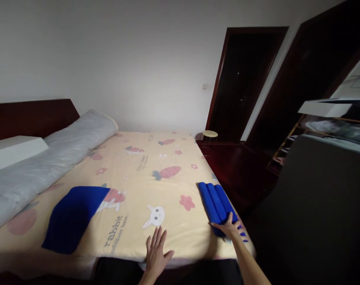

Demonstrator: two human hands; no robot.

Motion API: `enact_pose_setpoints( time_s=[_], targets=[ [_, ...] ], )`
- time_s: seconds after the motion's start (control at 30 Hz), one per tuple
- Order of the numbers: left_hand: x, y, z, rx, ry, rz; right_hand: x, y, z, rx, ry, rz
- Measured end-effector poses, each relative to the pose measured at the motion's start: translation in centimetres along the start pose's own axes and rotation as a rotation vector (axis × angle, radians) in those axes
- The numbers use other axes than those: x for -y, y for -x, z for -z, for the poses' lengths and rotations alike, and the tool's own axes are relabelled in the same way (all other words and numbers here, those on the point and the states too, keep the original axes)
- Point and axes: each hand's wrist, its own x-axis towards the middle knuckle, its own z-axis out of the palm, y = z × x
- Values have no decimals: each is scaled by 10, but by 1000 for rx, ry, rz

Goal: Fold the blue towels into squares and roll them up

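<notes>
Three blue, padded-looking fabric rolls (213,202) are lying side by side along the near right edge of a cream, rabbit-and-carrot-printed bedsheet (150,190); the right hand (229,227) is resting across their near part, fingers spread apart, seemingly steadying them as one row. The left hand (157,250) is reaching over the near edge holding nothing, thumb wide, fingers slightly parted, perhaps for balance. Leftward, wide sheet is stretching to a flat, angular blue cloth (73,219), and a long grey quilted roll (79,136) is bordering the left; rightward, the edge is leaving little room
</notes>
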Motion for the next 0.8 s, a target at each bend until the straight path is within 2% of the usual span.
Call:
enact_pose_setpoints(
  time_s=[0.1,0.37,0.53,0.63,0.8],
  targets=[
    [0,1,1,-10,-19,-2,-2,1,1,32,15,-2],
    [-1,4,1,-20,-55,-9,1,1,6,3,122,56],
    [-1,4,1,-18,-58,-9,3,10,11,-64,123,84],
    [-1,2,0,-9,-43,0,1,8,23,-46,104,131],
    [-1,0,-4,31,19,29,-14,-8,57,7,123,144]
  ],
)
